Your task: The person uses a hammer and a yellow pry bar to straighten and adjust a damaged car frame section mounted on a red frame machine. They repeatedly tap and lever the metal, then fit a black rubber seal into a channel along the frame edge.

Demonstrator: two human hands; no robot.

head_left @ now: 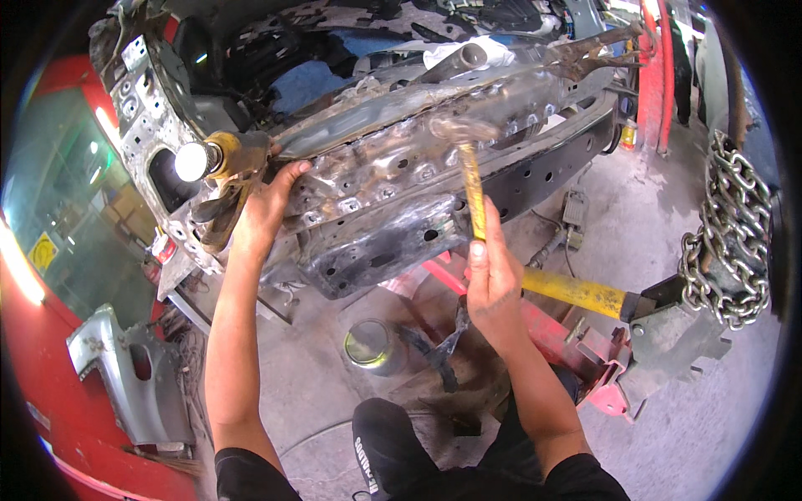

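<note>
My right hand (494,280) is closed around the worn yellow handle of a hammer (473,188). Motion blurs the hammer's head, which is over the dented bare-metal crossmember (376,163) at the front of a stripped car body. At the crossmember's left end, my left hand (271,196) is curled, thumb along the metal, its other fingers mostly hidden. Right beside it sits a worn yellow-brown metal piece (238,154) with a bright round face; whether that hand grips this piece or the panel edge is unclear. Below runs a dark bumper beam (393,242) with round holes.
A heavy chain (728,234) hangs at the right. A yellow bar (576,292) and red metal frame (585,359) stand beside my right forearm. On the floor are a round container (368,344) and a grey pendant control (575,209). A silver fender (138,384) leans at left.
</note>
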